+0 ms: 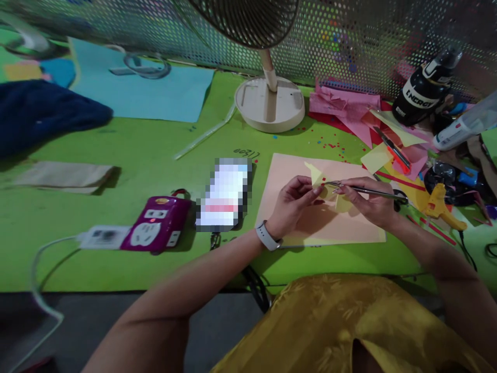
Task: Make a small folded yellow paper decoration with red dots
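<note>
Over a stack of peach paper sheets (pixel 287 171), both hands work close together. My left hand (pixel 297 202), with a watch on the wrist, pinches a small folded pale yellow paper piece (pixel 316 174). Metal tweezers (pixel 373 191) are gripped in my right hand (pixel 367 202), slanting left so that their tip meets the yellow paper. A tiny red bit (pixel 324 179) shows at that tip; whether it is held or stuck to the paper I cannot tell. More yellow paper (pixel 341 202) hangs below the tweezers, partly hidden by the fingers.
A phone (pixel 223 197) and a purple power socket (pixel 157 223) lie left. Behind stands a fan base (pixel 269 106). To the right are paper scraps (pixel 345 106), a box cutter (pixel 392 147), a yellow glue gun (pixel 438 204) and a black bottle (pixel 421 93). Red confetti bits (pixel 332 145) dot the table.
</note>
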Action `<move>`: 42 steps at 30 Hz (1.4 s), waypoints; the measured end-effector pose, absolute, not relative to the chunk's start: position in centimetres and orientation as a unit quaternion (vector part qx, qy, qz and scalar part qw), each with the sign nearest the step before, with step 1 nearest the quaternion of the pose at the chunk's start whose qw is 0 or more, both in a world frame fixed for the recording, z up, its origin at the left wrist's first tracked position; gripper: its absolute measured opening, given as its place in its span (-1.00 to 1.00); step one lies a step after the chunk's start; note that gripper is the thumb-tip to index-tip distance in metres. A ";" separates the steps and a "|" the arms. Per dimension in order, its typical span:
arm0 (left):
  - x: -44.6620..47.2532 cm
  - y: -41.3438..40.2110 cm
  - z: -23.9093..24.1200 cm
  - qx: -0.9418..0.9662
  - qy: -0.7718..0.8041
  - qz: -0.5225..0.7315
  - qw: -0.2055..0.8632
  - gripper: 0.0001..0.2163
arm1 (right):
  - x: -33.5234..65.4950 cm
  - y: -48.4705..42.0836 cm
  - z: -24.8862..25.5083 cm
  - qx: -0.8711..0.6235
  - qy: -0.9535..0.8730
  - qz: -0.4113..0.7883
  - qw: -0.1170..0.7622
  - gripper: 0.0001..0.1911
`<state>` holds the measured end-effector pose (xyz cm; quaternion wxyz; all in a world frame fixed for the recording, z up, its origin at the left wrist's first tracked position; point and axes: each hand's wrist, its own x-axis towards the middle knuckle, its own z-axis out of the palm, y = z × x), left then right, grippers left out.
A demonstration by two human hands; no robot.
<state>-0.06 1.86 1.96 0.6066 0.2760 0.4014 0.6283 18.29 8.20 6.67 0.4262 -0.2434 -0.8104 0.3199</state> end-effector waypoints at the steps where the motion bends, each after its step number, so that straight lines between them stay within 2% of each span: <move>1: -0.1 1.9 1.9 0.276 0.401 0.629 0.606 -0.66 | 18.3 8.2 6.7 -0.245 -0.812 0.315 0.425 -0.85; 10: -0.2 1.9 1.8 0.269 0.405 0.631 0.605 -0.66 | 18.4 8.1 6.7 -0.253 -0.826 0.288 0.413 -0.86; 24: -0.2 1.9 1.7 0.281 0.421 0.632 0.587 -0.60 | 18.2 7.8 6.7 -0.275 -0.799 0.334 0.418 -0.87; 31: -0.1 2.0 1.6 0.276 0.412 0.643 0.584 -0.60 | 18.6 8.5 6.4 -0.305 -0.732 0.386 0.472 -0.73; 37: 0.0 2.0 1.6 0.265 0.426 0.640 0.582 -0.60 | 18.0 9.6 5.4 -0.318 -0.792 0.404 0.329 -0.70; 42: 0.0 2.1 2.0 0.243 0.415 0.632 0.607 -0.54 | 17.9 9.7 5.2 -0.291 -0.805 0.411 0.315 -0.70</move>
